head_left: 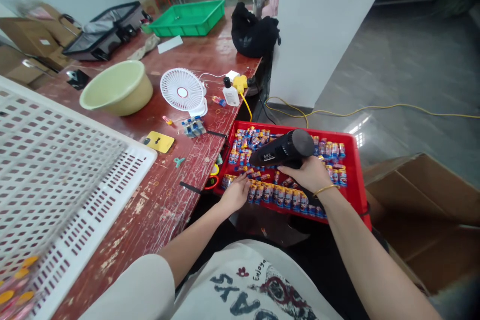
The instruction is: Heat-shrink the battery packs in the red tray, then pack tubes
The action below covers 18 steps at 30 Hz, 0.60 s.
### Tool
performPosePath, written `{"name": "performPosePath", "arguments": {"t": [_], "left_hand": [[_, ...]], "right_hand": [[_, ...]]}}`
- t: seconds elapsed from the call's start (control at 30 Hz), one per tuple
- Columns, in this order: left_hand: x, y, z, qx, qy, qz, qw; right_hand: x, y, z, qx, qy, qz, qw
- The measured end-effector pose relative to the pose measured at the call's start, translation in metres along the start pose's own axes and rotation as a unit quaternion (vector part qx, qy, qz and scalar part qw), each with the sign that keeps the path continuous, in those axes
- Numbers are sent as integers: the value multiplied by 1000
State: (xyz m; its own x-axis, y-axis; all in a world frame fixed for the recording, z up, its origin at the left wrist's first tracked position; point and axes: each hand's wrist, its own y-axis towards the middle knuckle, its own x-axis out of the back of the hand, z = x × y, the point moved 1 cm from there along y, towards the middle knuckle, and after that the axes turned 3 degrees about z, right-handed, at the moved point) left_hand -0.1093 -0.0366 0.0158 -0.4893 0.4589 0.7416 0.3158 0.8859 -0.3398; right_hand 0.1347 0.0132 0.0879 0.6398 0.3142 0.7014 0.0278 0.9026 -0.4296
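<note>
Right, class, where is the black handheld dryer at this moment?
In the head view, the black handheld dryer is right of centre, gripped in the person's right hand over the red tray of small bottles.

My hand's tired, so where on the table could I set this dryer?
Bare table: between crate and near edge, this side of the teal piece; also between fan, green tray and black bag. It's crowded right of the fan; vials crowd the red tray.
</note>
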Motion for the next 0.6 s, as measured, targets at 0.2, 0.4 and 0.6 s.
{"name": "performPosePath", "arguments": {"t": [0.2,0.4,0.6], "left_hand": [[12,-28,0,-17,-57,-22,998],[12,-13,5,34,-33,-17,999],[15,86,21,296,64,-13,953]], "right_hand": [[24,-20,-4,-32,-151,-18,988],[24,-23,1,-30,-99,-22,994],[13,-23,9,-3,-28,-58,998]]}}
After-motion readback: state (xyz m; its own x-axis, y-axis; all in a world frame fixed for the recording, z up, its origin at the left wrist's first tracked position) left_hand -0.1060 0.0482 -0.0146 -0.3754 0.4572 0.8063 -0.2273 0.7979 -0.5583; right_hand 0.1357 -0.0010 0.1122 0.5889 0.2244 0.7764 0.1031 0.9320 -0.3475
